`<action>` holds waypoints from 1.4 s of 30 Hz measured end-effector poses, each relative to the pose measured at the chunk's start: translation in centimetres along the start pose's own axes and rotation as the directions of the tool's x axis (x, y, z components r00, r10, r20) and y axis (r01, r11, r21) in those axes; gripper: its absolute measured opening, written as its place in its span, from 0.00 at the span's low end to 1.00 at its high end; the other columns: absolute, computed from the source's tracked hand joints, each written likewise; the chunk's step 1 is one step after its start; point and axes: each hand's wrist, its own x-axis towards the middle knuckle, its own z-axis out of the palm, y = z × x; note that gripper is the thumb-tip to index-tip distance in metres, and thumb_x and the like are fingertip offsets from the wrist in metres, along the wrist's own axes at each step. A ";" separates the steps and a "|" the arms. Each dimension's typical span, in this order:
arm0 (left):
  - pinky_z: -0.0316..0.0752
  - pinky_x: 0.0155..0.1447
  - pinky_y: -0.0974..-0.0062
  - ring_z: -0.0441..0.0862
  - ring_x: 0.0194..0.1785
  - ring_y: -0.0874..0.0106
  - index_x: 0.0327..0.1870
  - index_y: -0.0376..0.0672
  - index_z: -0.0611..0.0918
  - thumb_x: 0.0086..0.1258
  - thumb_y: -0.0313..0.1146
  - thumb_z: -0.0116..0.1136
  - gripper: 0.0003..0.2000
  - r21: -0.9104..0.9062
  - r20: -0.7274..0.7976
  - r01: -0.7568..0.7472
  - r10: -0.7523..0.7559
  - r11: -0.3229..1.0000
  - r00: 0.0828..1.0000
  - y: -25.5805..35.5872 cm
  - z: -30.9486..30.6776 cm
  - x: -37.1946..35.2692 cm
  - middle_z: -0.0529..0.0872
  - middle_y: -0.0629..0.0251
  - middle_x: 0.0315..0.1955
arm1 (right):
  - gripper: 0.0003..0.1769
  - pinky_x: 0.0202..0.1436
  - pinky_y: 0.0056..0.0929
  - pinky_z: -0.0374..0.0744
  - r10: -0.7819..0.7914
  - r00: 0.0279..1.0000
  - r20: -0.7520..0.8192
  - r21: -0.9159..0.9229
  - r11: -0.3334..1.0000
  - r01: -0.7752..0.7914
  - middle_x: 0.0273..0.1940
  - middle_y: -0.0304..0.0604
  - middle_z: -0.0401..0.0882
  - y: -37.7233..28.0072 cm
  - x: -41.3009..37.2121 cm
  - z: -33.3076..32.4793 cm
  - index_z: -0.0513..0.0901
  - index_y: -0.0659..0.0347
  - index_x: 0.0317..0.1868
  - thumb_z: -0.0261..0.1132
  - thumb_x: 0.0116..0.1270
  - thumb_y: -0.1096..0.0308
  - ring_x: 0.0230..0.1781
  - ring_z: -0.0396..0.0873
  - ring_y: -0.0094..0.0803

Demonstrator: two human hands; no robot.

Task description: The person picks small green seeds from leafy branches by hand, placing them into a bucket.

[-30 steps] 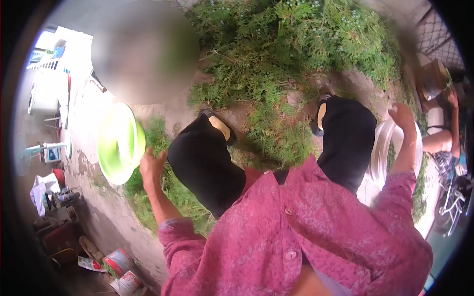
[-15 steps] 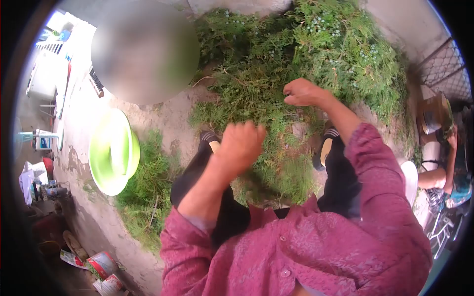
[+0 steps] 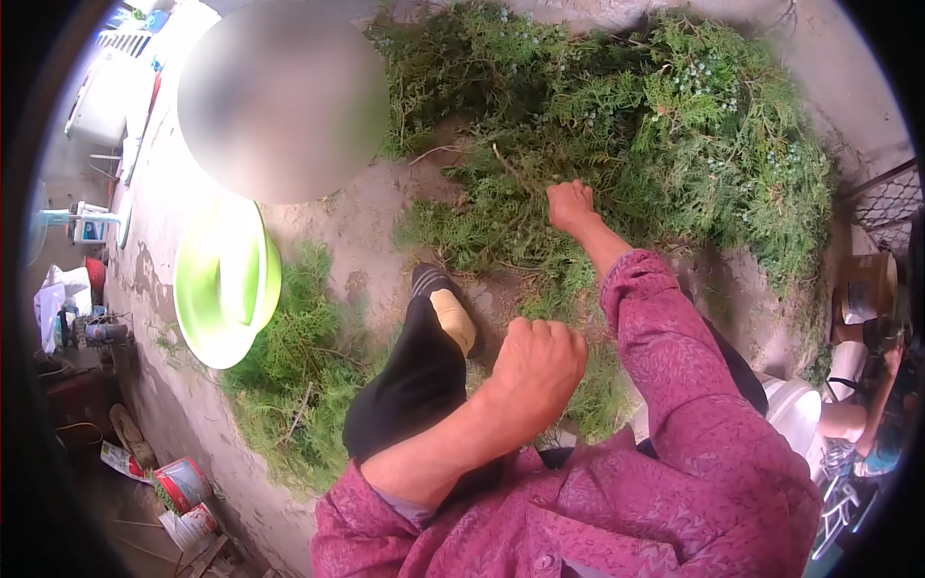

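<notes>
My left hand (image 3: 540, 364) is closed in a fist, knuckles up, in front of my body above loose green sprigs (image 3: 599, 390). Whatever is inside its fingers is hidden. Farther forward, my right hand (image 3: 570, 204) is closed at the near edge of a large pile of evergreen branches (image 3: 713, 125), which bear small pale blue-green cones. A bare woody stem (image 3: 511, 169) runs up to its fingers, which seem to grip an evergreen branch there.
On the left a lime-green basin (image 3: 217, 289) is tilted beside a smaller heap of evergreen cuttings (image 3: 289, 376). My foot (image 3: 448, 308) is on the concrete between the heaps. Tins (image 3: 183, 482) lie at lower left. Another person's arm (image 3: 882, 405) and a cardboard box (image 3: 864, 289) are at far right.
My right hand has come down and left onto the branch pile, and a bare stem now shows beside it. My left fist has moved right and closer to my body. The view has shifted.
</notes>
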 end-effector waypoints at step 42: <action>0.65 0.50 0.82 0.71 0.44 0.82 0.51 0.37 0.73 0.66 0.31 0.48 0.14 -0.912 -0.408 -0.349 -0.388 0.216 0.826 -0.8 -7.6 6.0 0.78 0.70 0.41 | 0.08 0.29 0.17 0.74 0.208 0.880 -0.428 0.882 -0.117 0.457 0.29 0.35 0.80 5.5 -27.3 -18.2 0.80 0.60 0.39 0.62 0.60 0.67 0.23 0.75 0.19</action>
